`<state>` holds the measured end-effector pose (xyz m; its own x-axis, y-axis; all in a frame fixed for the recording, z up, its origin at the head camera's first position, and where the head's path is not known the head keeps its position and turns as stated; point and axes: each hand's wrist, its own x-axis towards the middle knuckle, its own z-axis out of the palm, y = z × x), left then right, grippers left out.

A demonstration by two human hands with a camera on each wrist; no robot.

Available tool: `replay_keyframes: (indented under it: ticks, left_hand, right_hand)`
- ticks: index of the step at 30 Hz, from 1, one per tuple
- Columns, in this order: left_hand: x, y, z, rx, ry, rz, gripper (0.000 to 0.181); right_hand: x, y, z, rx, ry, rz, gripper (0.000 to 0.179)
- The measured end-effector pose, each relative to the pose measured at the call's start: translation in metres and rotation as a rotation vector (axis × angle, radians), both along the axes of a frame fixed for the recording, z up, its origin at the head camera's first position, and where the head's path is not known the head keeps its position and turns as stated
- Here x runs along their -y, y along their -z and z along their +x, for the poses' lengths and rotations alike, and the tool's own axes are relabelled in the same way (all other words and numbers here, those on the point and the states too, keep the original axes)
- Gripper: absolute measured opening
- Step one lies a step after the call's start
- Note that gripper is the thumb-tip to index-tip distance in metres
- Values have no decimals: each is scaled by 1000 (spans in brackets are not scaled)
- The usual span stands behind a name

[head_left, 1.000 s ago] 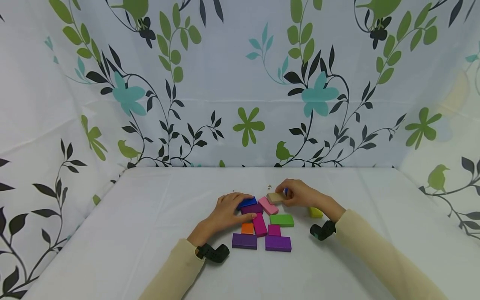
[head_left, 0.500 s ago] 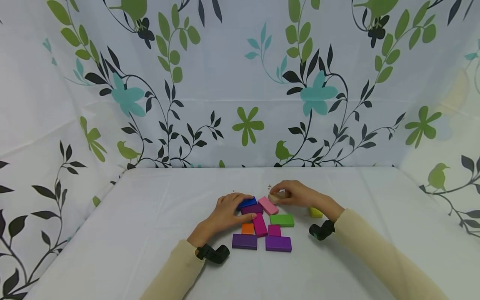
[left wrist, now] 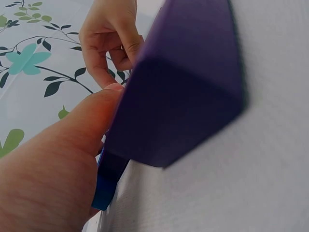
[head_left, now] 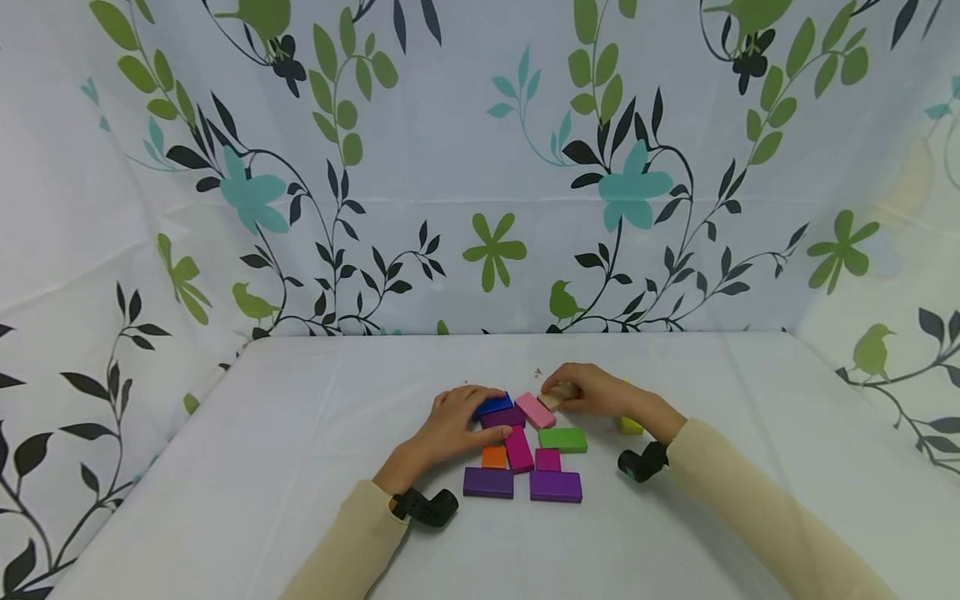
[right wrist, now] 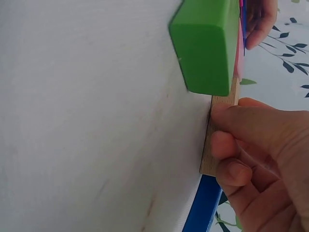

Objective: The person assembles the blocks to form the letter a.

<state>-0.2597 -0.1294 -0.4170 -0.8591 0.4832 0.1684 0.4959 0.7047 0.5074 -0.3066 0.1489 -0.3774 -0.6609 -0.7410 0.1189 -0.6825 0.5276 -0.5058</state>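
My right hand pinches a natural wood block between thumb and fingers. In the head view this block lies beside the upper end of a slanted pink block. My left hand rests on the left of the layout. Its fingers lie over a blue block, and its thumb reaches the top of a slanted magenta block. A purple block sits below the blue one. In the right wrist view, another blue block shows beyond the wood block; my hand hides it from the head view.
Nearby lie a green block, a short orange block and a small magenta block. Two purple blocks form the near row, left and right. A yellow block lies under my right forearm.
My right hand has shifted slightly left and turned the wood block, bringing it closer to the pink block. My left hand stays on the blocks.
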Motion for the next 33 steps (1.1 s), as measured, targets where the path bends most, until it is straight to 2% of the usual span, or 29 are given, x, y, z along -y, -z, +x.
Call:
replay_keyframes:
  ticks: [6,12,18,24,33]
  left_hand:
    - [0,-1,-1,11,-2,-5,61]
    - [0,-2,-1,10,-7,-9,61]
    - [1,-3,-1,-2,-2,-6,61]
    - [1,-1,-2,-1,4,-16,62]
    - [0,-1,-1,14,-3,-9,61]
  right_hand:
    - [-4,-4,-2,1,29,4,30]
    - [-14,-13,-7,-41,76,-35,29]
    - [-26,-18,-10,-64,152,-52,24]
    - [-35,-11,-13,-37,205,-1,26]
    - [-45,-2,-17,-25,233,22,27]
